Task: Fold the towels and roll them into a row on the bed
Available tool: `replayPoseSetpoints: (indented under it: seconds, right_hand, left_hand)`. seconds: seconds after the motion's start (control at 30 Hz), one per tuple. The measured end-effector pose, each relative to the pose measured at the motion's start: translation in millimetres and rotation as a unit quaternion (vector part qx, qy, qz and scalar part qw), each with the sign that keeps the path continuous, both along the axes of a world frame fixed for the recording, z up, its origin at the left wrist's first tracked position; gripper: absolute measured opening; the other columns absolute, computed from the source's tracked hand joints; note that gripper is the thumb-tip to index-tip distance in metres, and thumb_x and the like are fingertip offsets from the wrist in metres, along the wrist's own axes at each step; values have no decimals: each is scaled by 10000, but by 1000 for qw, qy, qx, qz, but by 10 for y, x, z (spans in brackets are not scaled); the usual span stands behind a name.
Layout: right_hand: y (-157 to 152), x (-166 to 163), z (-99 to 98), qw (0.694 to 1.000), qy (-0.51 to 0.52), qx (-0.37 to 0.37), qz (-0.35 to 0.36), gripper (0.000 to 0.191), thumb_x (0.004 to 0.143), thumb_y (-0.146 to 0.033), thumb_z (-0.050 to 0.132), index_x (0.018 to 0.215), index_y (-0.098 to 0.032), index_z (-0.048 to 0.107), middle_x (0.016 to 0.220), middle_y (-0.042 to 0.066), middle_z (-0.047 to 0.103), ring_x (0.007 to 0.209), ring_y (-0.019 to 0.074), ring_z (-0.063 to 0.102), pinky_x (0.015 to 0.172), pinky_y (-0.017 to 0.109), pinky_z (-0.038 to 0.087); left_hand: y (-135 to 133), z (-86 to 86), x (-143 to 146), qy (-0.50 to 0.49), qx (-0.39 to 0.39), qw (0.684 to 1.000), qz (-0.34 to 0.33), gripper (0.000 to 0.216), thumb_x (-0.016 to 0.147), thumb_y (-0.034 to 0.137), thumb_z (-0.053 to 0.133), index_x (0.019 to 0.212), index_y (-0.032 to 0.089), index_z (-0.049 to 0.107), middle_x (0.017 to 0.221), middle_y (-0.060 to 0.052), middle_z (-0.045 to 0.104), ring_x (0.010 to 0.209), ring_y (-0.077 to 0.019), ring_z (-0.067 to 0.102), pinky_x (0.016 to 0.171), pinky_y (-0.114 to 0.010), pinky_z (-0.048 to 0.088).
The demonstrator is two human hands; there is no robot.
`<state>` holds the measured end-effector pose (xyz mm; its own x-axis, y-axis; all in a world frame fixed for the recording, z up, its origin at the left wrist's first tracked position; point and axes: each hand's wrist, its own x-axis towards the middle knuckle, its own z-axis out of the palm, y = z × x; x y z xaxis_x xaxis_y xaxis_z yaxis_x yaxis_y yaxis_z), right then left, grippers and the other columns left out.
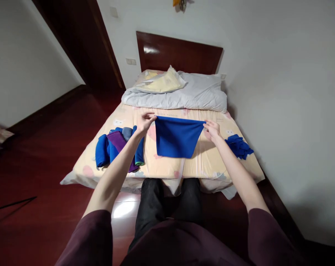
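A plain blue cloth (177, 136) hangs stretched between my hands above the bed, its top edge pulled nearly straight. My left hand (146, 122) pinches the upper left corner, and my right hand (212, 130) grips the upper right one. Beyond my left forearm lies a group of rolled cloths, among them a blue roll (102, 150), a purple roll (116, 141) and a grey-blue one (127, 133). Another blue roll with a green edge (139, 155) lies close by. To the right of my right forearm is a crumpled heap of blue cloth (239, 146).
The bed (167, 168) has a peach patterned sheet. Toward the dark wooden headboard (181, 53) lie a folded white quilt (200, 92) and a pale yellow pillow or cloth (167, 82). A wall (292, 111) runs along the right side; dark red floor (45, 147) lies left.
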<state>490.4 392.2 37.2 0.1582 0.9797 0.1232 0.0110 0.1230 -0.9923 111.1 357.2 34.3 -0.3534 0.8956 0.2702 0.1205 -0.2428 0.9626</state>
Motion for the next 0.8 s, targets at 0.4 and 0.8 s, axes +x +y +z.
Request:
replayPoseSetpoints:
  seconds: [0.4,0.8]
  right_hand:
    - [-676,0,-1330,999,-25,-15,31,394,561,-388,874,848,-167,720,841,33,726,761,141,611,763,276,488]
    - [-1397,-117,-2558,962,-77,-261,-33,367,529,-408,884,740,-169,703,737,53,750,646,158,648,571,236,467]
  left_hand:
    - [-951,-1486,-79,209,-85,974,3,415,841,482,682,1136,194,730,1006,-95,761,919,-217,691,805,-302,520]
    - [-1463,-2962,181,130,-315,940,-4,430,776,370,723,1151,173,648,945,-113,790,958,-273,754,892,-370,557]
